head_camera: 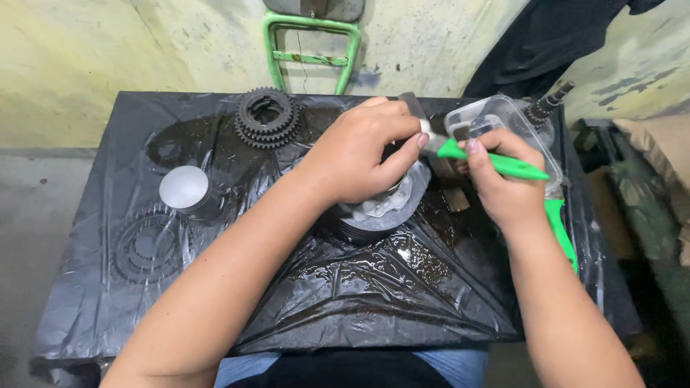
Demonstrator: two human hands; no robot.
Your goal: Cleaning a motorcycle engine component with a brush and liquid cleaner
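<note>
Two hands working over an oily, black-plastic-covered desk (215,316).
The left hand (359,154) is gripping a grey metal piston (381,212) at the desk's centre; the right hand (503,179) is clasping a green plastic-handled brush (496,164), fingers closed.

1. I am working with both my left hand (359,154) and my right hand (507,183) bare, wearing no gloves, rings or watch
2. My forearms are showing uncovered all the way up to the lower edge of the view, with no sleeves reaching them
3. I am wearing a dark top and blue trousers, both peeking out between my arms at the bottom
4. My fingernails are looking short and plain
</note>
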